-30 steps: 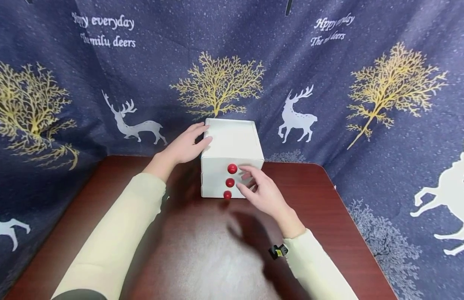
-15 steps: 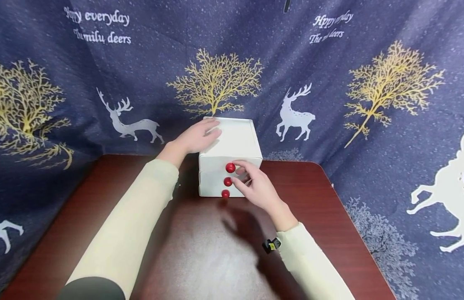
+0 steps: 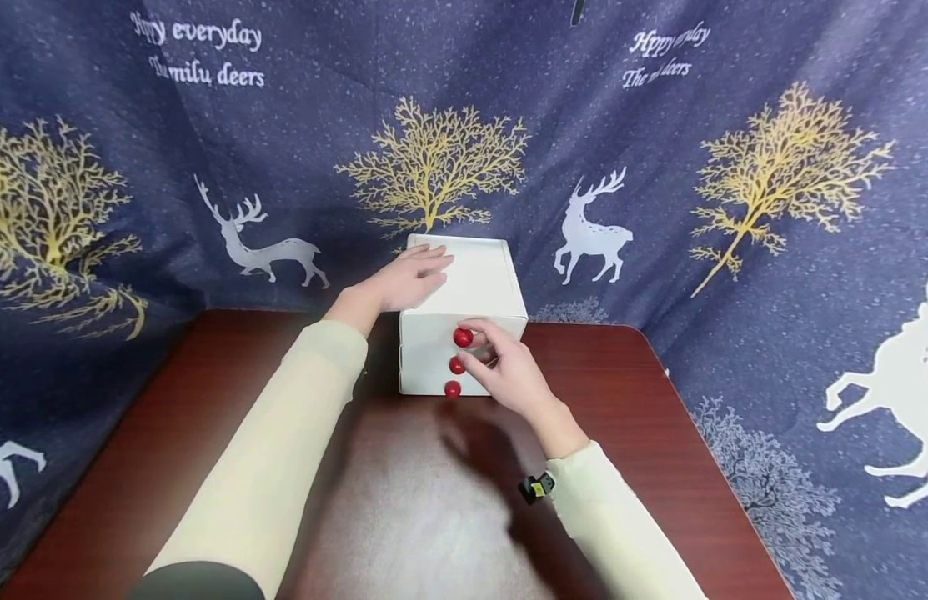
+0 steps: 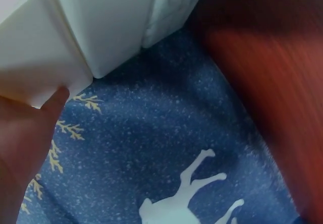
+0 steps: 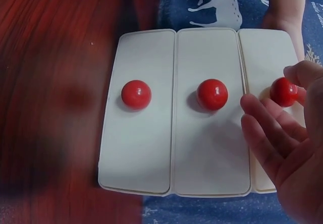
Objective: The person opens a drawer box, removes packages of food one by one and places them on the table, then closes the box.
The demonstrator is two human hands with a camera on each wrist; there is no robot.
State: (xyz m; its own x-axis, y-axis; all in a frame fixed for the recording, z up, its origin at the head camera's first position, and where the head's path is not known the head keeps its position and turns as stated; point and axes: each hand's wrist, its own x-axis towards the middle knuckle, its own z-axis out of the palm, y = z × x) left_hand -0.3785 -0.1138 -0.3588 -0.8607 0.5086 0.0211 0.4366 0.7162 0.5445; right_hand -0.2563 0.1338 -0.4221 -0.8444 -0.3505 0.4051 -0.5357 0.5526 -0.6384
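A white box (image 3: 471, 279) with three stacked drawers stands at the back of the table. Each drawer front bears a round red knob; all are shut flush. My left hand (image 3: 411, 279) lies on the left part of the box top, its fingers fairly straight. At the box front, my right hand (image 3: 512, 371) has its forefinger over the top red knob (image 3: 463, 337) and its thumb just below, curled about it. In the right wrist view the other fingers bend near the middle knob (image 5: 212, 94) without gripping it. The bottom knob (image 5: 136, 94) stands apart from the hand.
The dark red-brown table (image 3: 403, 500) is glossy and reflects light. A blue cloth (image 3: 283, 150) with deer and trees hangs close behind the box and around the sides. A small black device (image 3: 536, 488) sits at my right wrist.
My left hand has slid right from the box's left edge onto its top. The right hand has moved left, bringing forefinger and thumb around the top knob. The drawers have not moved.
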